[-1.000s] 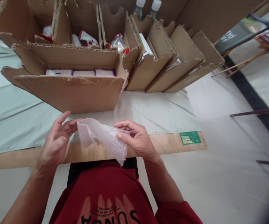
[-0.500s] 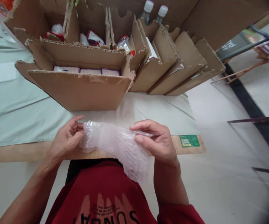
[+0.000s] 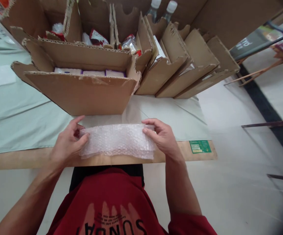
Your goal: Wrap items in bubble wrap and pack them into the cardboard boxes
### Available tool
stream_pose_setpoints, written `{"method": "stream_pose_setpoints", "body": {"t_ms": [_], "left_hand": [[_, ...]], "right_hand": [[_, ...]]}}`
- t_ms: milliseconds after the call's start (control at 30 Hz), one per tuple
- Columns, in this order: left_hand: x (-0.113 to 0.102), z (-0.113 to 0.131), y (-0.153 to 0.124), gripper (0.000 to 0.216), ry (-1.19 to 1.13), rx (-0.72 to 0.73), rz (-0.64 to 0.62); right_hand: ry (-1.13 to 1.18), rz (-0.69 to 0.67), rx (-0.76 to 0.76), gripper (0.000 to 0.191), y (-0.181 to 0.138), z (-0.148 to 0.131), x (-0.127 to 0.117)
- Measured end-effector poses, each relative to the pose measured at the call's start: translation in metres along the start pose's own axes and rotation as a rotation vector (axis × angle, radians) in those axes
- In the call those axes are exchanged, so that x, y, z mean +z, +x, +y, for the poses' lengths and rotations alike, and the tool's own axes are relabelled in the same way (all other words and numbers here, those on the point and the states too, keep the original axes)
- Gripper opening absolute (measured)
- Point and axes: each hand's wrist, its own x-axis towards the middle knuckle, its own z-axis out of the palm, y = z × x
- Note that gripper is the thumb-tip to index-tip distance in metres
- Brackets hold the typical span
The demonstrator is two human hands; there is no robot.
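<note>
A sheet of clear bubble wrap (image 3: 117, 141) is stretched flat between my two hands, low over the front edge of the table (image 3: 14, 161). My left hand (image 3: 66, 145) pinches its left end with thumb and fingers. My right hand (image 3: 162, 137) pinches its right end the same way. Just beyond the sheet stands an open cardboard box (image 3: 80, 93) holding a row of white and purple packets (image 3: 90, 72).
A pale green cloth (image 3: 21, 114) covers the table. Behind the front box are more cardboard compartments with wrapped snacks (image 3: 96, 36), slanted cardboard dividers (image 3: 180, 71) and two bottle tops (image 3: 163, 8). A green sticker (image 3: 199, 146) sits on the table edge. White floor lies to the right.
The bubble wrap was crumpled and hanging from my right hand; both hands have pulled apart and spread it into a flat strip over the table edge.
</note>
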Motion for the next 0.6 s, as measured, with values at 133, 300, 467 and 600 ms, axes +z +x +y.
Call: {"method": "stream_pose_setpoints", "body": {"t_ms": [133, 300, 467, 600], "left_hand": [[0.006, -0.007, -0.006, 0.062, 0.365, 0.270, 0.180], [0.028, 0.007, -0.012, 0.057, 0.487, 0.696, 0.212], [0.043, -0.009, -0.008, 0.046, 0.689, 0.858, -0.120], [0.033, -0.032, -0.007, 0.055, 0.694, 0.744, -0.211]], "right_hand": [[-0.408, 0.077, -0.085, 0.040, 0.007, 0.027, 0.012], [-0.577, 0.022, -0.273, 0.050, 0.008, 0.015, 0.039], [-0.757, -0.257, -0.373, 0.066, -0.001, 0.015, 0.078], [-0.853, -0.258, -0.338, 0.072, -0.021, 0.038, 0.069]]}}
